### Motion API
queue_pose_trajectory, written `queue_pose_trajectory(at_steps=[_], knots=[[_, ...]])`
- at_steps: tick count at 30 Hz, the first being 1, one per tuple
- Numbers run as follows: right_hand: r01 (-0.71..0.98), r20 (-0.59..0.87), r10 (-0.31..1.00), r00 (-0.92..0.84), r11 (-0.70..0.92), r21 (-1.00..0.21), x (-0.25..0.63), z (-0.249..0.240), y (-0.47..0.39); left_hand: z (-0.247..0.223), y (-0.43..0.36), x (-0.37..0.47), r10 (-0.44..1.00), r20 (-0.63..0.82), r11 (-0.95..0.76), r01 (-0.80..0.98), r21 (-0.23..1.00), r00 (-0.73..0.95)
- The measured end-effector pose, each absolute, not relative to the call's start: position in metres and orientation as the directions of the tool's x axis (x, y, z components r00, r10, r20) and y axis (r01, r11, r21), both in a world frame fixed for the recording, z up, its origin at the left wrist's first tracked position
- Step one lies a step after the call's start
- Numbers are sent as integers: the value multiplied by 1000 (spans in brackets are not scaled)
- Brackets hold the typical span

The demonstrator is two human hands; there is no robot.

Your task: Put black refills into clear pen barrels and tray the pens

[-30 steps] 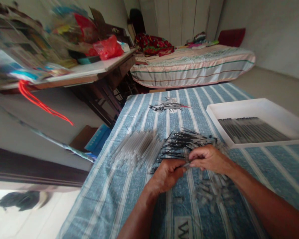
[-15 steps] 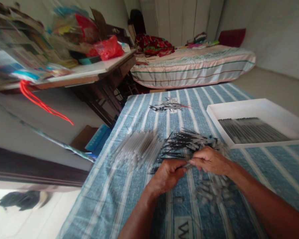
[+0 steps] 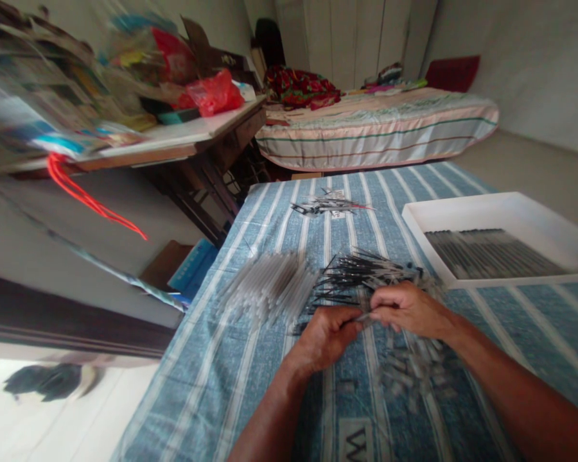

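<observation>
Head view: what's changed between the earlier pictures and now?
The scenery sits slightly further right in the picture, as if the camera turned a little left. The left hand and right hand still meet at a small grey piece, with no visible pick-up or release. The pale tubes, black thin rods and white box look unchanged.

Open cloth at the left, a crowded middle.
The desk [image 3: 192, 398] leaves broad room at its near left and a strip before the far pile [image 3: 330, 205]. Pale tubes [image 3: 270, 285], dark rods [image 3: 359, 268] and short pieces [image 3: 419, 369] block low passes; left hand [image 3: 328, 337] and right hand [image 3: 409, 311], meeting at a thin piece [image 3: 365, 317], and the white tray's [image 3: 525, 212] walls also obstruct.
</observation>
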State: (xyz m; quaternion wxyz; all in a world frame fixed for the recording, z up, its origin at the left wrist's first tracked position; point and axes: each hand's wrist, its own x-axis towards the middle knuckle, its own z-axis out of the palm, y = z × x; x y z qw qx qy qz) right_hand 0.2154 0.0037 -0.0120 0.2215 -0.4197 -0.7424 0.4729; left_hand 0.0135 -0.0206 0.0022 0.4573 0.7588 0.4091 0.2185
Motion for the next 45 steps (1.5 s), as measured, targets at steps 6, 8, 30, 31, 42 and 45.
queue_pose_trajectory(at_steps=[6,8,30,31,42,45], knots=[[393,-89,831,-548,162,-905,216,-12,4,1,-20,14,829,-30,-259,431,864,558],[389,-91,824,-559,163,-907,216,-12,4,1,-20,14,830,-20,-270,433,860,558],[366,-116,822,-557,117,-923,215,-11,5,1,-21,15,857,72,-353,479,803,510],[365,-118,820,-559,116,-924,215,-11,5,1,-21,15,855,82,-365,483,796,512],[287,-167,840,-516,-14,-958,212,-10,4,4,-20,15,840,131,-464,571,677,527],[274,-195,840,-506,-58,-960,210,-10,3,3,-20,14,833,159,-488,569,662,530]])
